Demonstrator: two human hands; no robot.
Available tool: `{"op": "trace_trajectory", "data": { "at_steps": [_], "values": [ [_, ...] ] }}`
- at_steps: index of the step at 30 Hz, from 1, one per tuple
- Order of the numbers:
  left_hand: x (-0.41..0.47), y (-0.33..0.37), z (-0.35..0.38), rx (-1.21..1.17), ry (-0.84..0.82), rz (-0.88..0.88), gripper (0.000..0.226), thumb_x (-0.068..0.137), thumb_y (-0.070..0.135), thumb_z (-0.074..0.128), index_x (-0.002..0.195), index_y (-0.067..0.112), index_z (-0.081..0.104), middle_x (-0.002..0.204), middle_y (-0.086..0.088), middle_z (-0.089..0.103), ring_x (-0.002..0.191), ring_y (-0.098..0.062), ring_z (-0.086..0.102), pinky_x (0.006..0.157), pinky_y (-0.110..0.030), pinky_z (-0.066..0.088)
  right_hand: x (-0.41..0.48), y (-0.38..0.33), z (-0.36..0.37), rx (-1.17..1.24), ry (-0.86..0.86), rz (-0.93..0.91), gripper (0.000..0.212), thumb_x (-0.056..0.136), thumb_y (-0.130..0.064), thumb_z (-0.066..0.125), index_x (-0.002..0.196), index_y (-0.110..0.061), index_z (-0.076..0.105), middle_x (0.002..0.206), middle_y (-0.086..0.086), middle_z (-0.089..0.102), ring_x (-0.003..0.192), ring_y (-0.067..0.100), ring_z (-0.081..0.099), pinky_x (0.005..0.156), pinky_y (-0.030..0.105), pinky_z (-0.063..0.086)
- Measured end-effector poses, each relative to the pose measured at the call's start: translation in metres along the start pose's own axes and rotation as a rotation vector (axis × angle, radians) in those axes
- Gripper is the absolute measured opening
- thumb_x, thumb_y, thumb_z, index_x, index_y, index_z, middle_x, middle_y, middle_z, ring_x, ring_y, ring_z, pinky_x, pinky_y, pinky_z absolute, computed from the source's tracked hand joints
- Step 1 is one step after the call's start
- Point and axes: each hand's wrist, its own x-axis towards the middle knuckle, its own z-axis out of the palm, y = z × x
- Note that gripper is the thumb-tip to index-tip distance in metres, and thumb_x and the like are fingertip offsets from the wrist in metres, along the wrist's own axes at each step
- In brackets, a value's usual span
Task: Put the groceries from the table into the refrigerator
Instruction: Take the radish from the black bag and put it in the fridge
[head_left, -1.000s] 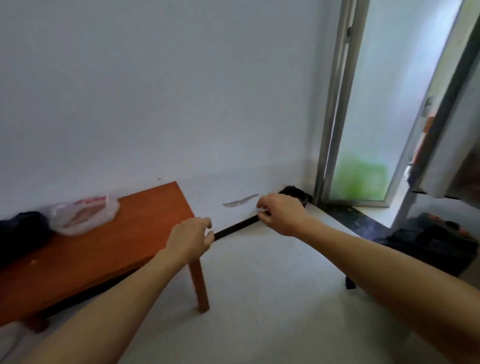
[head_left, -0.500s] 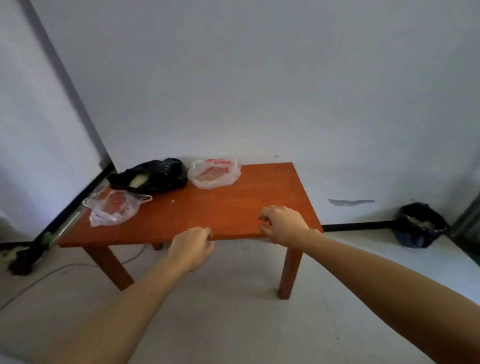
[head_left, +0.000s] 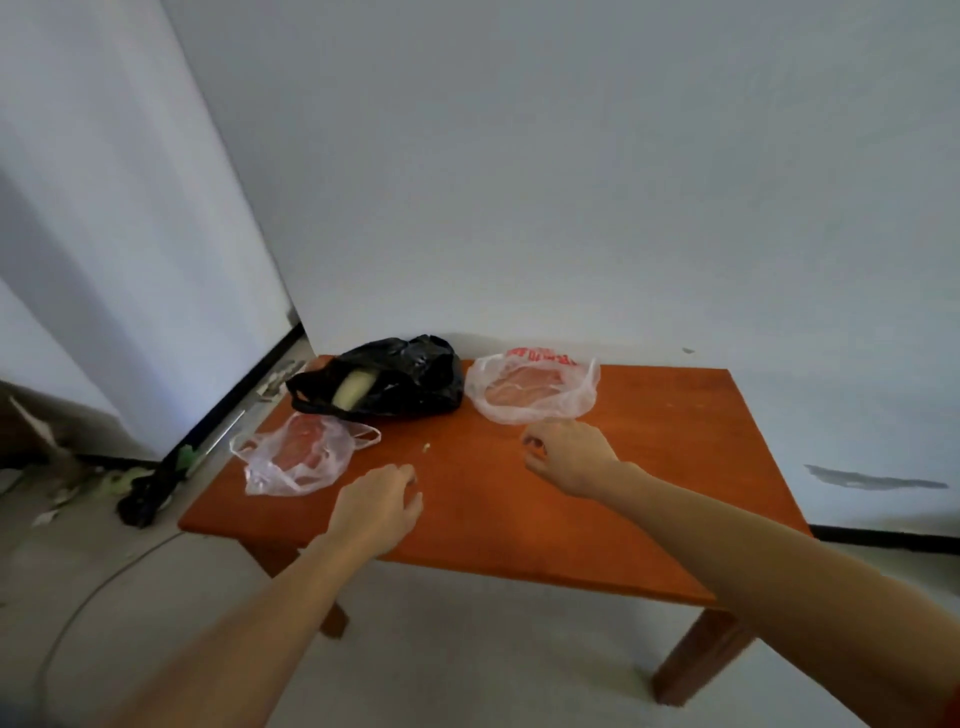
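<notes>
Orange table (head_left: 649, 467), both hands (head_left: 376, 512) loosely curled, empty

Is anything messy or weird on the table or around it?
Yes. A tiny pale crumb lies loose on the table. Scraps of litter are scattered on the floor to its left, and the wall on the right has a grey scuffed patch. The three bags look fine.
</notes>
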Motion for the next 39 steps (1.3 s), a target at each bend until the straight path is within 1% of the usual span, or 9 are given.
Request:
{"op": "trace_trajectory", "data": {
  "at_steps": [9, 12, 15, 21, 27, 31, 34, 36, 39],
  "values": [
    [0.091, -0.12, 0.012, -0.046, -0.013, -0.089, 0.021, 0.092, 0.03, 0.053, 0.107, 0.019, 0.061, 0.099, 0.002, 0.063, 0.083, -0.014, 0.061, 0.075, -0.033, 0.054, 0.146, -0.047, 0.056, -0.049, -0.071, -0.153, 0.028, 0.095, -0.036, 0.049, 0.116, -0.022, 0.059, 0.114, 0.002, 0.061, 0.098, 0.023, 0.06, 0.077, 0.035, 0.049],
    [0.134, -0.168, 0.017, -0.067, 0.014, -0.034, 0.015, 0.092, 0.029, 0.052, 0.102, 0.025, 0.062, 0.102, 0.005, 0.064, 0.084, -0.009, 0.061, 0.075, -0.028, 0.054, 0.202, -0.062, 0.078, -0.077, -0.096, -0.153, 0.028, 0.095, -0.035, 0.048, 0.117, -0.022, 0.058, 0.115, 0.001, 0.058, 0.1, 0.023, 0.059, 0.077, 0.036, 0.047],
    [0.179, -0.216, 0.017, 0.037, 0.002, 0.031, 0.02, 0.095, 0.032, 0.047, 0.104, 0.021, 0.061, 0.105, 0.004, 0.059, 0.096, -0.014, 0.057, 0.08, -0.028, 0.048, 0.262, -0.079, 0.099, -0.074, -0.133, -0.109, 0.03, 0.095, -0.037, 0.047, 0.12, -0.023, 0.057, 0.116, 0.0, 0.057, 0.099, 0.023, 0.06, 0.077, 0.037, 0.05],
    [0.27, -0.291, 0.013, 0.058, -0.027, 0.063, 0.025, 0.095, 0.031, 0.044, 0.113, 0.019, 0.057, 0.107, 0.001, 0.056, 0.099, -0.018, 0.054, 0.073, -0.028, 0.039, 0.356, -0.111, 0.133, -0.101, -0.176, -0.055, 0.03, 0.095, -0.035, 0.046, 0.119, -0.021, 0.057, 0.114, 0.001, 0.057, 0.1, 0.023, 0.058, 0.074, 0.036, 0.047],
    [0.336, -0.32, 0.048, 0.063, -0.136, 0.103, 0.029, 0.095, 0.03, 0.043, 0.119, 0.018, 0.055, 0.115, -0.001, 0.056, 0.109, -0.021, 0.051, 0.09, -0.033, 0.041, 0.428, -0.109, 0.171, -0.201, -0.259, -0.168, 0.031, 0.097, -0.031, 0.041, 0.119, -0.017, 0.057, 0.114, 0.006, 0.057, 0.105, 0.027, 0.051, 0.077, 0.038, 0.045],
    [0.369, -0.334, 0.077, 0.098, -0.234, 0.101, 0.034, 0.095, 0.032, 0.043, 0.126, 0.02, 0.05, 0.121, -0.002, 0.053, 0.115, -0.023, 0.048, 0.095, -0.037, 0.039, 0.49, -0.101, 0.195, -0.315, -0.351, -0.316, 0.022, 0.092, -0.027, 0.047, 0.104, -0.019, 0.064, 0.103, 0.005, 0.062, 0.1, 0.029, 0.052, 0.079, 0.04, 0.04],
    [0.4, -0.349, 0.108, 0.117, -0.342, 0.048, 0.037, 0.095, 0.033, 0.045, 0.128, 0.019, 0.046, 0.124, -0.004, 0.051, 0.117, -0.026, 0.045, 0.095, -0.04, 0.037, 0.546, -0.09, 0.231, -0.37, -0.526, -0.358, 0.01, 0.087, -0.02, 0.052, 0.084, -0.016, 0.062, 0.093, 0.008, 0.064, 0.095, 0.031, 0.055, 0.08, 0.042, 0.036],
    [0.408, -0.357, 0.117, 0.136, -0.397, 0.034, 0.039, 0.094, 0.033, 0.047, 0.129, 0.016, 0.044, 0.127, -0.006, 0.047, 0.12, -0.029, 0.042, 0.096, -0.041, 0.037, 0.567, -0.08, 0.246, -0.401, -0.547, -0.347, 0.011, 0.088, -0.022, 0.055, 0.094, -0.017, 0.063, 0.105, 0.009, 0.063, 0.104, 0.031, 0.055, 0.087, 0.044, 0.037],
    [0.435, -0.378, 0.143, 0.036, -0.382, 0.011, 0.046, 0.093, 0.029, 0.052, 0.134, 0.014, 0.04, 0.132, -0.007, 0.043, 0.124, -0.03, 0.039, 0.093, -0.041, 0.045, 0.614, -0.054, 0.273, -0.357, -0.496, -0.279, 0.041, 0.086, -0.027, 0.059, 0.125, -0.018, 0.051, 0.127, 0.008, 0.051, 0.119, 0.03, 0.045, 0.092, 0.046, 0.038]
  ]
}}
